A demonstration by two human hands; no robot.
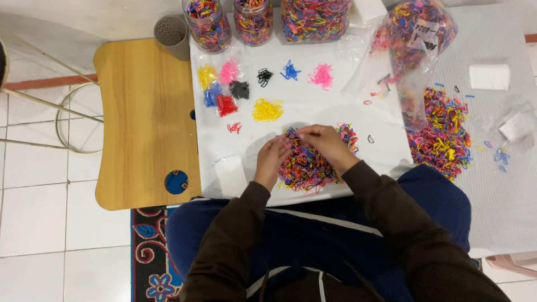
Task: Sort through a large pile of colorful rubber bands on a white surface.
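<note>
Three jars [253,21] at 12 o'clock cut off by top edge, lids unseen. Clear bag [411,39] at 1 o'clock also clipped at top. Left hand [272,159] and right hand [327,144] cover part of mixed band pile [310,168]; fingers [295,134] pinch smth too small to tell. Single bands blur together. Pink stool [512,263] at 4 o'clock runs off right edge.

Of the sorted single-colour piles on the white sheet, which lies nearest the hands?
The yellow pile, just above the left hand and right hand; the blue, pink and black piles sit farther up.
</note>
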